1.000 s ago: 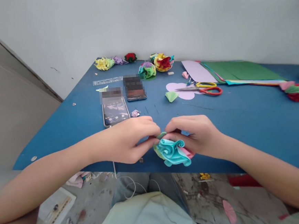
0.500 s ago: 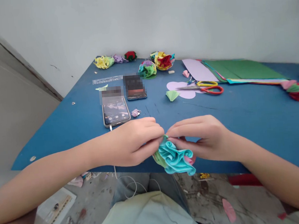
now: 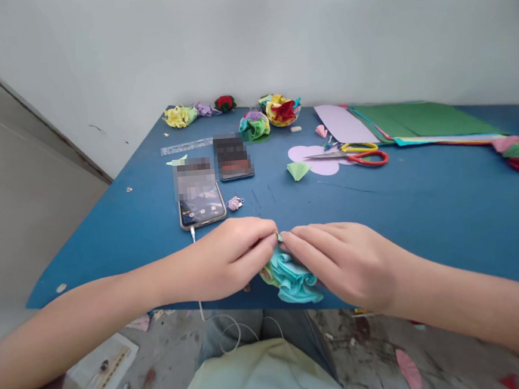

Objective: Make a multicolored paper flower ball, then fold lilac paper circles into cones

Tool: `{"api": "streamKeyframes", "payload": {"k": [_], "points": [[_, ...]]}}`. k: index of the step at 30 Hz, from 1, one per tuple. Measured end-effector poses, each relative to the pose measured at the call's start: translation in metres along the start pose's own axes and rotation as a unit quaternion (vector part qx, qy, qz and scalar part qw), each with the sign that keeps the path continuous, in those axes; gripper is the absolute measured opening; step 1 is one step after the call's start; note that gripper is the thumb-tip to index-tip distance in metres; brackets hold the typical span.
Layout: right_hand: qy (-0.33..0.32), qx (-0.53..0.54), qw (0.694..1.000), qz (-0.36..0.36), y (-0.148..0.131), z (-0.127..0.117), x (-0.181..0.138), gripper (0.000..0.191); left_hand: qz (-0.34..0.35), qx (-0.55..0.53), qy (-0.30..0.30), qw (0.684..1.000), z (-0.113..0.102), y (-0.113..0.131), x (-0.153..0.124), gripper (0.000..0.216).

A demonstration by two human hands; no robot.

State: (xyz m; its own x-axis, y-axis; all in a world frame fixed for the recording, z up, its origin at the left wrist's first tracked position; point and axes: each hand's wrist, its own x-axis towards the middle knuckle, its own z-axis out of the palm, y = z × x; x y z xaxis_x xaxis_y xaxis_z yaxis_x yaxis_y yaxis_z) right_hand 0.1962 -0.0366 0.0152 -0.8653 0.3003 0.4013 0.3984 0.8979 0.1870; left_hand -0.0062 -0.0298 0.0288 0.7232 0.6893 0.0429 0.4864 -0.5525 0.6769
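Fingertips of left hand [image 3: 228,258] and right hand [image 3: 346,262] meet, pinching the top of a paper flower [image 3: 291,279] at the surface [image 3: 422,205] edge; the right hand hides its pink part.

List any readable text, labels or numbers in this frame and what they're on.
None readable.
Two flat dark phones: screens blurred out.
Clear plastic ruler: markings too small to read.
Red-and-yellow-handled scissors and turquoise folded paper flower, pinched by left hand and right hand: no print shows.
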Motion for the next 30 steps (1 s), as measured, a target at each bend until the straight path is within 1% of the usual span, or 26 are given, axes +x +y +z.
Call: {"api": "streamKeyframes", "payload": {"k": [2,4,6,8,10,11,13,15,18,20,23,24,25,27,29,30], "points": [[-0.008,0.027,1.000,0.005,0.002,-0.003,0.000,0.026,0.013,0.017,0.014,1.000,0.001,-0.002,-0.001,0.026],[-0.039,0.115,0.992,0.036,0.008,-0.008,0.003,0.023,0.041,0.043,0.010,0.998,0.002,-0.002,-0.002,0.023],[-0.048,0.227,0.969,0.080,0.017,-0.012,0.008,0.018,0.081,0.073,0.002,0.994,0.002,-0.003,-0.004,0.021],[-0.073,0.310,0.941,0.114,0.024,-0.015,0.014,0.016,0.107,0.097,-0.002,0.989,0.001,-0.004,-0.005,0.020],[-0.084,0.353,0.922,0.135,0.027,-0.015,0.019,0.015,0.106,0.100,0.000,0.989,0.000,-0.005,-0.006,0.020],[-0.085,0.363,0.917,0.142,0.027,-0.014,0.021,0.015,0.105,0.094,-0.001,0.990,-0.001,-0.006,-0.007,0.021],[-0.074,0.366,0.916,0.147,0.025,-0.011,0.023,0.016,0.108,0.078,-0.003,0.991,-0.003,-0.007,-0.007,0.023],[-0.059,0.358,0.922,0.138,0.021,-0.009,0.022,0.018,0.112,0.072,-0.006,0.991,-0.006,-0.007,-0.006,0.025],[-0.036,0.334,0.933,0.129,0.019,-0.007,0.019,0.019,0.099,0.089,-0.013,0.991,-0.009,-0.008,-0.004,0.025],[-0.050,0.339,0.932,0.120,0.020,-0.008,0.018,0.018,0.121,0.114,-0.014,0.986,-0.009,-0.010,-0.002,0.024],[-0.105,0.382,0.913,0.102,0.024,-0.010,0.018,0.016,0.185,0.155,-0.007,0.970,-0.008,-0.014,-0.001,0.022],[-0.111,0.391,0.908,0.099,0.024,-0.010,0.019,0.015,0.200,0.164,-0.005,0.966,-0.008,-0.014,-0.002,0.022],[-0.104,0.390,0.910,0.099,0.024,-0.010,0.019,0.015,0.208,0.168,-0.002,0.964,-0.008,-0.015,-0.002,0.021],[-0.062,0.351,0.929,0.100,0.020,-0.008,0.020,0.014,0.197,0.159,0.003,0.967,-0.010,-0.013,-0.002,0.020],[-0.017,0.259,0.962,0.088,0.013,-0.005,0.020,0.017,0.148,0.133,-0.003,0.980,-0.012,-0.010,-0.002,0.022],[-0.007,0.197,0.977,0.075,0.010,-0.004,0.019,0.020,0.115,0.120,-0.014,0.986,-0.013,-0.008,-0.002,0.024]]}}
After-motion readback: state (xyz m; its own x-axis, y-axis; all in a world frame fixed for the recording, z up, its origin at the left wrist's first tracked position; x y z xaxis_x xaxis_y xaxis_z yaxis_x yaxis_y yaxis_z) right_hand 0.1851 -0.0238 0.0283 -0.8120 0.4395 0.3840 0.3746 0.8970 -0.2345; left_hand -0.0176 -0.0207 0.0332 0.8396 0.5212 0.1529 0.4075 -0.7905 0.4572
